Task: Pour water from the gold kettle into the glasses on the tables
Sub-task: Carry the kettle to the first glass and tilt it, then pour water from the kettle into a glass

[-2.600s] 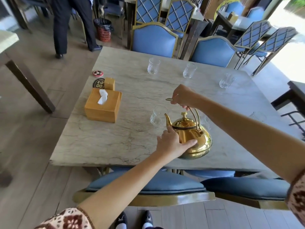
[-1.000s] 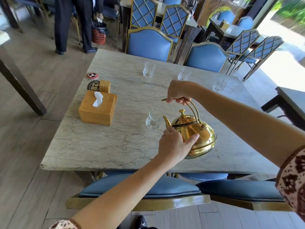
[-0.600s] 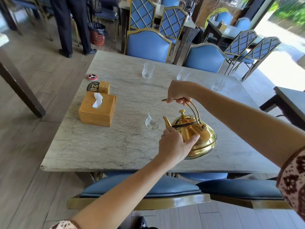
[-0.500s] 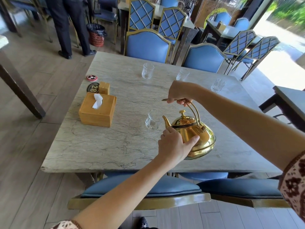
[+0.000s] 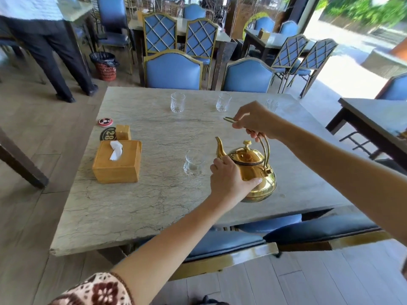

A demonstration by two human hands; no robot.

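Note:
The gold kettle [image 5: 253, 170] is upright over the marble table [image 5: 154, 194], spout pointing up and to the left. My right hand [image 5: 253, 121] grips its looped handle from above. My left hand [image 5: 229, 181] presses against the kettle's near side, fingers wrapped on the body. A short clear glass [image 5: 193, 162] stands just left of the spout with a little water in it. Three more glasses stand along the far edge: one at the left [image 5: 177, 102], one in the middle [image 5: 223, 102], one at the right [image 5: 272, 105] partly behind my right hand.
A wooden tissue box [image 5: 117, 161], a small wooden block [image 5: 123, 132], a number plaque and a round coaster [image 5: 105, 121] sit at the table's left. Blue chairs [image 5: 174, 71] ring the table. A person [image 5: 48, 51] stands at far left by a bin. Another table [image 5: 374, 115] is right.
The kettle has tipped back from the near glass to upright, its spout now raised. Both hands stay on it. My view has shifted a little.

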